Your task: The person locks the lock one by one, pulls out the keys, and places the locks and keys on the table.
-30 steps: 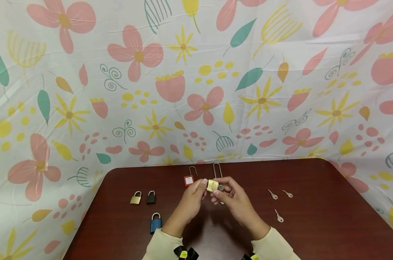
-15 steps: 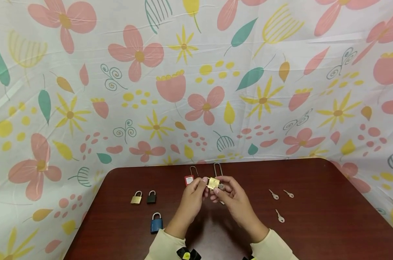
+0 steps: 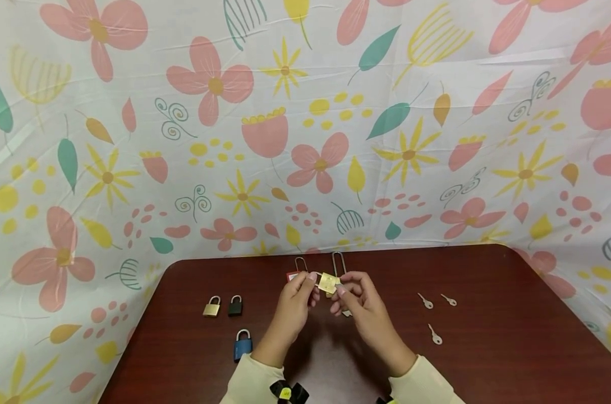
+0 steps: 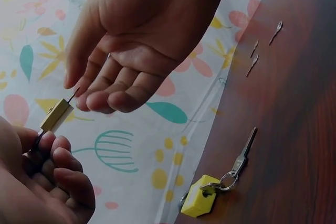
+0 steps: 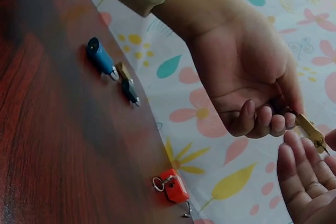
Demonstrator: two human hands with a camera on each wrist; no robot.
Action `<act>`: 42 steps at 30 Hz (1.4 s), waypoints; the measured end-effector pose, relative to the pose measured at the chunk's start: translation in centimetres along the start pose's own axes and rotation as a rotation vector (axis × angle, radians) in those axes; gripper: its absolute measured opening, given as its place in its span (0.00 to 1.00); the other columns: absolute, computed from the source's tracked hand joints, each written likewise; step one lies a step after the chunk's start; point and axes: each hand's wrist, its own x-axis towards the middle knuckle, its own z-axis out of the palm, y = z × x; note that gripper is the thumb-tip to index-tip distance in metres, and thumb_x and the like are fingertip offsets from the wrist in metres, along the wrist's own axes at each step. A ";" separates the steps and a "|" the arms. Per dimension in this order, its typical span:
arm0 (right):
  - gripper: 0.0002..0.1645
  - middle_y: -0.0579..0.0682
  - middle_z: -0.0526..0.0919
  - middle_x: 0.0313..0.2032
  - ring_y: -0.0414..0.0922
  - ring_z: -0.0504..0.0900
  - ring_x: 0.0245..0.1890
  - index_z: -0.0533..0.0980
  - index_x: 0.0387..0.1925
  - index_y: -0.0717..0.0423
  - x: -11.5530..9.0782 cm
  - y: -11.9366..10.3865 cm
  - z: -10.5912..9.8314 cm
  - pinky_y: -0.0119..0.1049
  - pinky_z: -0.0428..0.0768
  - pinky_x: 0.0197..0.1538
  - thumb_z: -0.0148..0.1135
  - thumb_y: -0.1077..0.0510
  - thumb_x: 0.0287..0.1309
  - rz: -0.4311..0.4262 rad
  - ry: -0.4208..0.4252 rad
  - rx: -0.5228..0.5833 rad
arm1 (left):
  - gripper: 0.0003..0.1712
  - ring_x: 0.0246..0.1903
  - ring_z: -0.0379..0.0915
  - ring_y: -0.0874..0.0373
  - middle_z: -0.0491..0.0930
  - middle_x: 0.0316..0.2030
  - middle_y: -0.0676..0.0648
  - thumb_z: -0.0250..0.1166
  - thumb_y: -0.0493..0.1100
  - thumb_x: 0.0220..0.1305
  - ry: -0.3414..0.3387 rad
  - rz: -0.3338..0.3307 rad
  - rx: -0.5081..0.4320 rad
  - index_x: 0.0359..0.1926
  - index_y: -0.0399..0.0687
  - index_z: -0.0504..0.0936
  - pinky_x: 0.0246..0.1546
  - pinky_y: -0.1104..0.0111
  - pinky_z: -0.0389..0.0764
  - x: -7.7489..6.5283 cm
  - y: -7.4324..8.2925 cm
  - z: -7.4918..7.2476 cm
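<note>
Brass padlock (image 3: 328, 283) held over the middle of the table (image 3: 487, 365), between both hands. Left hand (image 3: 292, 303) pinches its shackle (image 4: 40, 136); right hand (image 3: 364, 300) pinches what appears to be a key (image 4: 75, 92) at the opposite end, largely hidden by fingers. Far side: red padlock (image 3: 291, 276), long-shackled padlock (image 3: 334, 264). Left: gold padlock (image 3: 211, 310), black padlock (image 3: 235, 308), and, nearer, blue padlock (image 3: 242, 349). Right: three loose keys (image 3: 427, 303).

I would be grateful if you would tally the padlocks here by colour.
Brass: 2 (held brass padlock, other brass padlock)
Black padlock: 1
Blue padlock: 1
Red padlock: 1
Yellow padlock: 1
Total: 6
</note>
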 end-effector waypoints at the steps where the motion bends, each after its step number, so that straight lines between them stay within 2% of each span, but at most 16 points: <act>1: 0.17 0.53 0.81 0.35 0.42 0.85 0.31 0.63 0.57 0.67 0.0 0.0 0.0 0.47 0.87 0.38 0.52 0.59 0.76 -0.008 0.004 0.005 | 0.25 0.24 0.68 0.62 0.72 0.25 0.49 0.52 0.50 0.79 0.000 0.001 0.003 0.33 0.30 0.75 0.26 0.75 0.70 0.0 0.0 -0.1; 8: 0.15 0.70 0.79 0.34 0.41 0.85 0.30 0.64 0.53 0.70 0.0 0.1 0.1 0.42 0.87 0.37 0.51 0.62 0.75 -0.062 -0.005 0.022 | 0.26 0.24 0.68 0.62 0.72 0.26 0.49 0.52 0.50 0.79 -0.039 -0.005 -0.001 0.35 0.29 0.75 0.26 0.75 0.69 0.0 0.2 -0.2; 15: 0.14 0.63 0.81 0.32 0.42 0.85 0.29 0.64 0.52 0.71 -0.2 -0.1 0.1 0.42 0.87 0.37 0.50 0.62 0.76 -0.079 -0.017 0.012 | 0.26 0.24 0.68 0.62 0.72 0.26 0.49 0.52 0.51 0.79 -0.048 -0.003 -0.017 0.35 0.29 0.74 0.25 0.75 0.68 0.0 0.2 -0.3; 27: 0.13 0.65 0.80 0.32 0.42 0.84 0.30 0.64 0.53 0.71 -0.2 -0.1 0.2 0.41 0.87 0.37 0.48 0.62 0.77 -0.091 -0.021 0.002 | 0.26 0.23 0.68 0.62 0.73 0.25 0.49 0.52 0.50 0.79 -0.040 -0.012 -0.030 0.34 0.29 0.74 0.25 0.73 0.68 0.0 0.1 -0.2; 35: 0.13 0.64 0.80 0.31 0.42 0.84 0.29 0.66 0.52 0.70 -0.2 -0.1 0.2 0.42 0.87 0.36 0.49 0.61 0.77 -0.087 -0.008 -0.018 | 0.29 0.23 0.68 0.62 0.73 0.25 0.50 0.50 0.51 0.80 -0.047 -0.025 -0.038 0.38 0.22 0.72 0.25 0.73 0.68 0.2 -0.1 -0.4; 42: 0.13 0.65 0.80 0.31 0.42 0.85 0.28 0.68 0.52 0.71 -0.2 -0.1 0.1 0.43 0.87 0.36 0.48 0.62 0.77 -0.100 0.003 -0.029 | 0.28 0.24 0.69 0.62 0.73 0.25 0.50 0.51 0.51 0.79 -0.047 -0.022 -0.034 0.37 0.26 0.73 0.25 0.73 0.68 0.2 0.0 -0.3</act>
